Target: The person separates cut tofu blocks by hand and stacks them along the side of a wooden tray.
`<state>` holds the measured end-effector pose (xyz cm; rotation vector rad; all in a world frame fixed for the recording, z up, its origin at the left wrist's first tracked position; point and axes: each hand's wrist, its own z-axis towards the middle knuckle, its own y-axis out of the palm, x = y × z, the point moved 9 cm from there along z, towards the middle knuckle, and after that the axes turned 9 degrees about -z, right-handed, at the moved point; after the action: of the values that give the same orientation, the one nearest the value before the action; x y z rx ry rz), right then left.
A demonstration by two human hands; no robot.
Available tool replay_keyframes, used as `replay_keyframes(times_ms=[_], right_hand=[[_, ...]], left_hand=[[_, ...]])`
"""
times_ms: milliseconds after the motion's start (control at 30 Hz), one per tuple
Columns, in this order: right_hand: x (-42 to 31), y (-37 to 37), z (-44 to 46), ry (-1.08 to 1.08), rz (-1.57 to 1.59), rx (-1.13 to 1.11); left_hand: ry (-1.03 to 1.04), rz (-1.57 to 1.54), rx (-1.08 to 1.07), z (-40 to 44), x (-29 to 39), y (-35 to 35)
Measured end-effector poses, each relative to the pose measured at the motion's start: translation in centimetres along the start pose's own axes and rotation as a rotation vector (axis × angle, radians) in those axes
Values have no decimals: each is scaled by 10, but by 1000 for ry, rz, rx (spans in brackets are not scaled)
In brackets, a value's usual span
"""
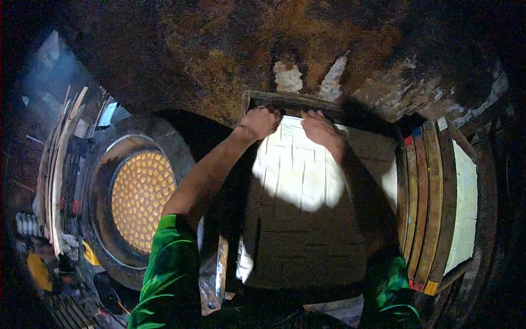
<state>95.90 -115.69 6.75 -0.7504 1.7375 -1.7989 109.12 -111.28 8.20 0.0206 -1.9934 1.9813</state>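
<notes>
Head view: we observe the left hand (263, 122) and right hand (324, 131), fingers curled, at the far end of the white scored slab (296, 170), bordered there by the wooden frame (296, 101). We cannot tell whether either grips. Left lies the round pan (102, 193) holding yellowish pieces (143, 200); right, stacked frames (422, 208).

Over the middle of the white slab (296, 170) we find open room for a pass from its near side; at its far end our left hand (260, 122) and right hand (322, 130) leave only a narrow opening between them; the wooden rim (298, 100) bars us there, with the stained brown surface (219, 55) beyond the slab; on its right the stack of wooden frames (430, 203) blocks us sideways; left of it lies a dark gap (223, 205), depth unclear, then the round pan (103, 203).
</notes>
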Motion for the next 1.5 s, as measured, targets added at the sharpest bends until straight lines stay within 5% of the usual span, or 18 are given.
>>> replay_keyframes(times_ms=[67, 200, 267, 533, 667, 733, 933, 967, 1100, 1267, 1367, 1500], right_hand=[[-17, 7, -3, -83, -250, -257], [-18, -19, -3, 60, -41, -252], [-4, 15, 17, 27, -94, -474], [1, -8, 22, -279, 441, -24], [-4, -29, 17, -269, 538, -123], [13, -14, 17, 73, 771, -334], [-2, -5, 8, -79, 683, -518], [-10, -16, 15, -255, 593, -339], [-5, -29, 12, -316, 378, -32], [-5, -10, 11, -212, 448, -452], [-10, -40, 8, -200, 360, -173], [-34, -36, 19, -256, 466, -151]], left_hand=[[73, -4, 9, -5, 10, -11], [148, -83, 16, 15, 6, 2], [174, -87, 4, 29, 1, 16], [405, -373, -33, 29, 11, 5], [364, -338, -72, 26, 23, -13], [304, -380, -90, 27, 23, -20], [225, -369, -185, 16, 21, 7], [208, -381, -171, 19, 17, 7], [258, -389, -138, 25, 14, 0], [-4, -593, -310, 22, -1, 8], [140, -496, -162, 31, -9, 4], [285, -534, -273, 39, -30, 25]])
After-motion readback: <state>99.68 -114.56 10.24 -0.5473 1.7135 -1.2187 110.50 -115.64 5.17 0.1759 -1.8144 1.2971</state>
